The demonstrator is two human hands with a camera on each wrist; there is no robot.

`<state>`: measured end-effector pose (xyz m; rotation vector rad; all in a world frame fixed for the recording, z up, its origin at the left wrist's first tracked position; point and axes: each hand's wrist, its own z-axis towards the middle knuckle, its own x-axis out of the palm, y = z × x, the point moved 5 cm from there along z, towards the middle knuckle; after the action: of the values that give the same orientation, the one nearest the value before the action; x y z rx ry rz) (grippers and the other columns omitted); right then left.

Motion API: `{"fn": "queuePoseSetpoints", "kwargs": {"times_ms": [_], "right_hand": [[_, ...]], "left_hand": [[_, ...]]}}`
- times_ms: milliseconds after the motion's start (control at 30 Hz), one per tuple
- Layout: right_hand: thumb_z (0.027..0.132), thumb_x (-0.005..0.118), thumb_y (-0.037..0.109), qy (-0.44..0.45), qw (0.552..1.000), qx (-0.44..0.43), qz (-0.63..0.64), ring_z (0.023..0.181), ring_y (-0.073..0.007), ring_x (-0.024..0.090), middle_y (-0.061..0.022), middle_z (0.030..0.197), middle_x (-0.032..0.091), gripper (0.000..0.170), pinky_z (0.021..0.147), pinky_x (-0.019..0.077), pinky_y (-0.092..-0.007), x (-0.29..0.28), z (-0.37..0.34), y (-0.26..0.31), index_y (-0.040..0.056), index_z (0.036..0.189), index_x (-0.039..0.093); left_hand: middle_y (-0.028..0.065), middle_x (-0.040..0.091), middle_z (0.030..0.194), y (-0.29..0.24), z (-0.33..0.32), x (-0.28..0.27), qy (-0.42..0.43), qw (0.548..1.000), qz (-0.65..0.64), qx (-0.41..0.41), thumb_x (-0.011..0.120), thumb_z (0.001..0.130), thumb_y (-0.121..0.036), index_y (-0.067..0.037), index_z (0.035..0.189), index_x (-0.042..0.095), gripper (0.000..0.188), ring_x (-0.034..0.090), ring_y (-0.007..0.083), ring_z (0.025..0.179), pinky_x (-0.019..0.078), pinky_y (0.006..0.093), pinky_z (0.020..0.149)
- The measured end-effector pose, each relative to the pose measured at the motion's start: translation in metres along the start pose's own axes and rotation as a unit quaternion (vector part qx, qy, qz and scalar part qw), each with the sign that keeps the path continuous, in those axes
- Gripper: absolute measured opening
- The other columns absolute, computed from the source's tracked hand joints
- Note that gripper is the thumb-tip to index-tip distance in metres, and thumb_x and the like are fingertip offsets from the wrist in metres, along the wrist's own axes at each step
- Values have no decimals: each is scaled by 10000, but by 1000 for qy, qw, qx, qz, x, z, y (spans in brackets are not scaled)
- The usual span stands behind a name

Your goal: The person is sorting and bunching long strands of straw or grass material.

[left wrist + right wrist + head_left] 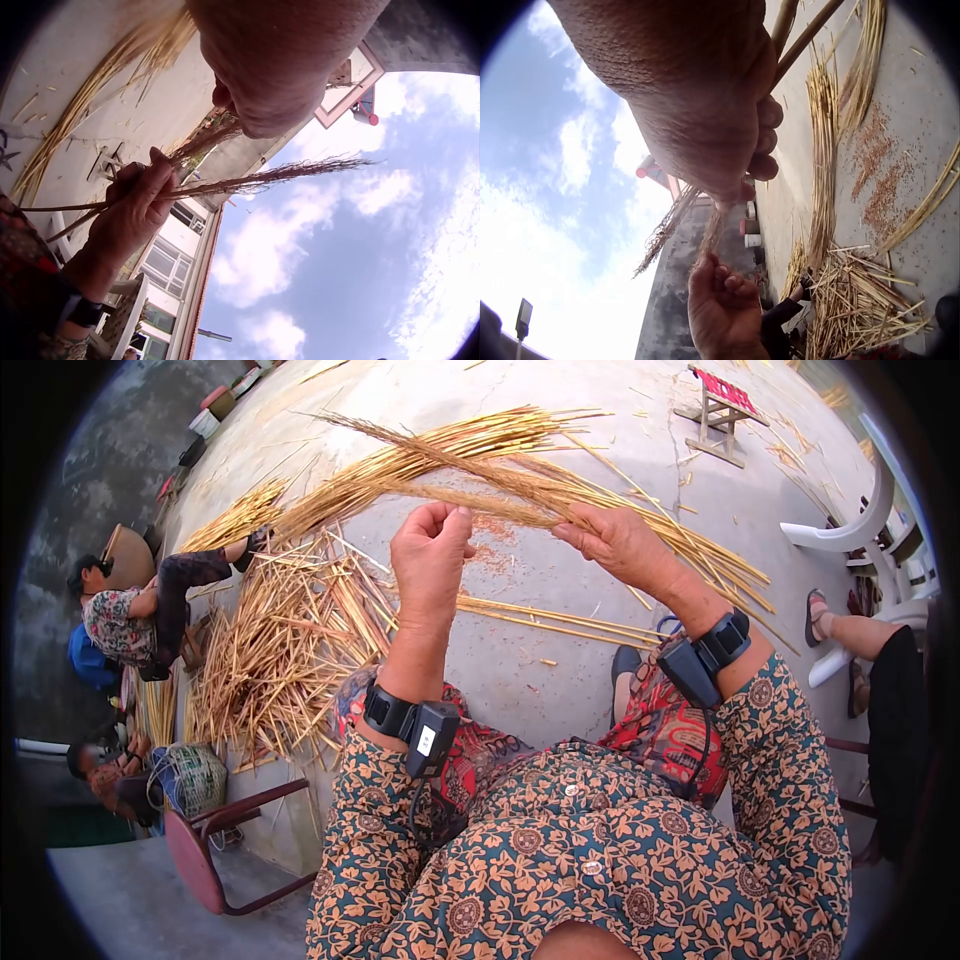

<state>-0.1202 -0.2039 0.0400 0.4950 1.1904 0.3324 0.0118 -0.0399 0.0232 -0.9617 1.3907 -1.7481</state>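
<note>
My right hand (pixel 625 545) grips two thin broomcorn stalks (pixel 67 210) whose brown feathery heads point to the left. One seed head (pixel 480 498) runs across to my left hand (pixel 430 555), which pinches it between thumb and curled fingers. In the left wrist view a second head (pixel 292 174) sticks out free past the right hand. Above the right hand's knuckles, the right wrist view shows the stalk ends (pixel 802 45). Both hands are raised over the lap, a short span apart, with the left hand (pixel 727 307) below the right in that view.
Bundled stalks (pixel 420 455) lie on the concrete ahead, beside a heap of cut straw (pixel 290 650). Loose reddish seeds (pixel 885 172) are scattered there. A low stool (pixel 720 410), white plastic chair (pixel 860 530) and dark red chair (pixel 200 860) stand around; a person (pixel 125 615) sits at left.
</note>
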Motion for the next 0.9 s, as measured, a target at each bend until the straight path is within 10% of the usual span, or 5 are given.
{"fn": "queuePoseSetpoints", "kwargs": {"times_ms": [367, 667, 800, 900], "right_hand": [[929, 514, 396, 14, 999, 36, 12, 608, -316, 579, -117, 597, 552, 350, 570, 452, -404, -2, 0, 5, 64, 826, 555], [926, 520, 393, -8, 999, 40, -6, 603, -332, 551, -134, 616, 550, 340, 577, 438, -415, -7, -3, -7, 66, 847, 573], [932, 546, 360, -16, 998, 53, -1, 517, -179, 481, -62, 563, 498, 341, 521, 406, -319, -17, -10, -11, 38, 829, 587], [927, 544, 364, -22, 999, 40, -13, 553, -241, 502, -95, 590, 518, 332, 539, 414, -358, -16, -12, -14, 46, 839, 580]], "left_hand": [[14, 603, 647, -12, -2, -3, -50, 953, 265, 140, 630, 833, -122, -8, 811, 616, 117, 532, 57, 548, 441, 211, 526], [110, 628, 714, -36, 2, -21, -162, 784, 479, 359, 598, 818, -115, -22, 835, 622, 98, 584, 221, 560, 473, 316, 537], [39, 567, 673, -20, 17, -55, -66, 972, 217, 56, 594, 874, -174, -30, 828, 593, 151, 548, 128, 579, 460, 297, 552], [14, 564, 718, -26, 10, -52, -81, 949, 273, 139, 640, 855, -141, -40, 914, 628, 117, 521, 72, 616, 447, 228, 562]]}}
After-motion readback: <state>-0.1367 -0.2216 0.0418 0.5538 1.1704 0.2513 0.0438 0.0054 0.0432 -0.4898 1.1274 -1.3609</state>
